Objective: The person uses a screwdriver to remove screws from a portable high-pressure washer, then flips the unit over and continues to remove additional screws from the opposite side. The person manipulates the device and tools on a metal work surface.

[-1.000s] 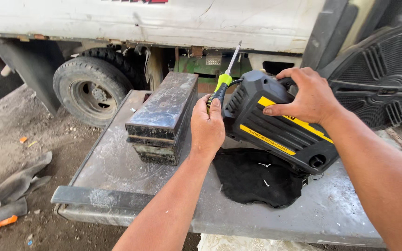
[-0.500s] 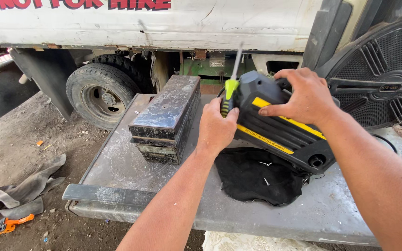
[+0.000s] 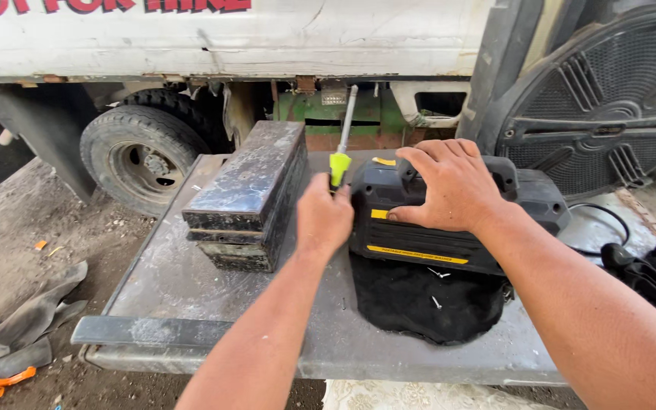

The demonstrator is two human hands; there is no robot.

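My left hand [image 3: 323, 218] is closed around a screwdriver [image 3: 341, 148] with a yellow-green handle, its metal shaft pointing up and away. Just to its right, my right hand [image 3: 449, 186] lies palm down on top of a black machine housing with yellow stripes [image 3: 434, 244]. The housing lies on its side on a grey metal table [image 3: 191, 296], partly over a black cloth [image 3: 419, 304] with small screws on it.
A stack of dark metal bars [image 3: 248, 193] stands left of my left hand. Behind the table are a white truck body [image 3: 229, 38] and its wheel [image 3: 142, 156]. A large black fan grille [image 3: 609, 99] leans at right. Rags [image 3: 17, 326] lie on the dirt ground.
The housing has been lowered from a tilted position to lie flatter on the table, my right hand moving onto its top. My left hand keeps the screwdriver, now more upright.
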